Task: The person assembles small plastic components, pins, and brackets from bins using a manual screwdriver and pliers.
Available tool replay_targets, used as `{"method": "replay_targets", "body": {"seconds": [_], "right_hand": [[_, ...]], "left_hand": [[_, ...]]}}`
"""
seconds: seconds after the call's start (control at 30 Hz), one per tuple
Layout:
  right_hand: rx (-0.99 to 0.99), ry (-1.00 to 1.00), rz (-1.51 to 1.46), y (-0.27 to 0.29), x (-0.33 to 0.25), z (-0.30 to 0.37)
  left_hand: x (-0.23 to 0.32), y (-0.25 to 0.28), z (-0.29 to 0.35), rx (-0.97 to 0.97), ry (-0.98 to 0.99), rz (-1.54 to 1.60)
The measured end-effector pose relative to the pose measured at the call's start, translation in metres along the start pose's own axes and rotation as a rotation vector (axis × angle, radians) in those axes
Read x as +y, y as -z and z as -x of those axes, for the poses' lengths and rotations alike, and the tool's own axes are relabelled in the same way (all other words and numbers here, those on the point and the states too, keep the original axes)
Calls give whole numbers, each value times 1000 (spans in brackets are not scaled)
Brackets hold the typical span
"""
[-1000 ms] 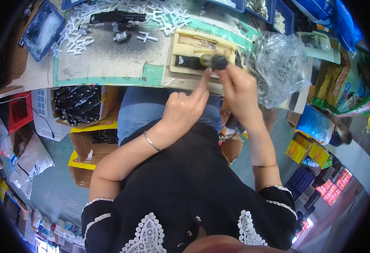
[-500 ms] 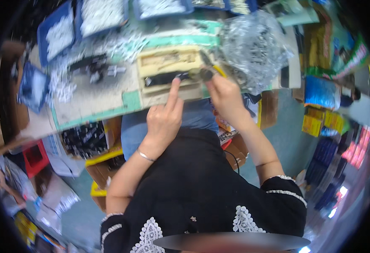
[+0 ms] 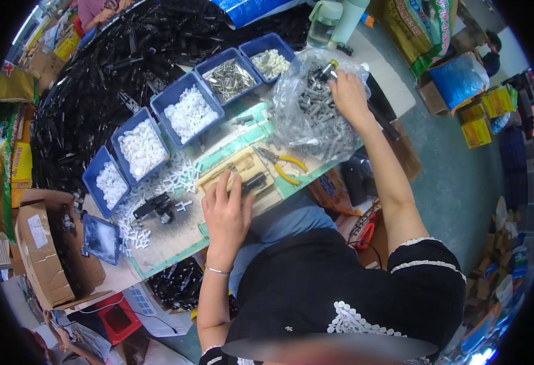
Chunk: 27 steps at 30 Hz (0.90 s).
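My left hand (image 3: 226,210) rests with fingers stretched out over a cream-coloured fixture block (image 3: 218,173). A black plastic part (image 3: 253,184) lies in its slot, close to my fingertips, partly hidden by them. My right hand (image 3: 351,97) reaches to the upper edge of a clear plastic bag (image 3: 288,118) filled with grey cylindrical pieces (image 3: 318,103). At its fingertips is a short dark piece with a yellow-green end (image 3: 329,69), which the closed fingers seem to grip. Pliers with yellow handles (image 3: 288,167) lie beside the block.
Blue bins hold white plastic pieces (image 3: 191,115), metal pins (image 3: 229,80) and cream pieces (image 3: 271,64). Loose white pieces (image 3: 175,176) and a black assembly (image 3: 153,208) lie left of the block. A heap of black parts (image 3: 90,103) covers the back. Bottles (image 3: 325,23) stand behind the bag.
My right hand has moved from beside the fixture block out to the bag, taking a dark piece along. My left hand stays at the block, its fingers more spread. The view has turned and shifted.
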State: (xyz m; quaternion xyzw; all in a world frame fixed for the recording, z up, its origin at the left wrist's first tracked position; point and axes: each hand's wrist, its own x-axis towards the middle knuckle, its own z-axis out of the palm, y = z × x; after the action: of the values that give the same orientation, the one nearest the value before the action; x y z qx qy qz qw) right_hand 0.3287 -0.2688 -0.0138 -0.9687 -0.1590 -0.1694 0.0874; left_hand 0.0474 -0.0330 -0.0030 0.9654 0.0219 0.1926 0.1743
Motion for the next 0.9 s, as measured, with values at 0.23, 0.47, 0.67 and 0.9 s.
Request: {"method": "replay_targets", "body": {"seconds": [0.23,0.47,0.67,0.9], "right_hand": [[-208,214,-571,71,-67,63],[-463,519,-484,36,-96,120],[-425,472,-228,26,-111,120],[-639,206,-457,37,-108,115]], "left_hand": [[-14,-11,7,5,53,161],[-8,13,-5,185,631,1241],[-7,22,-14,70,757,1415],[-6,19,-7,210,541,1026]]}}
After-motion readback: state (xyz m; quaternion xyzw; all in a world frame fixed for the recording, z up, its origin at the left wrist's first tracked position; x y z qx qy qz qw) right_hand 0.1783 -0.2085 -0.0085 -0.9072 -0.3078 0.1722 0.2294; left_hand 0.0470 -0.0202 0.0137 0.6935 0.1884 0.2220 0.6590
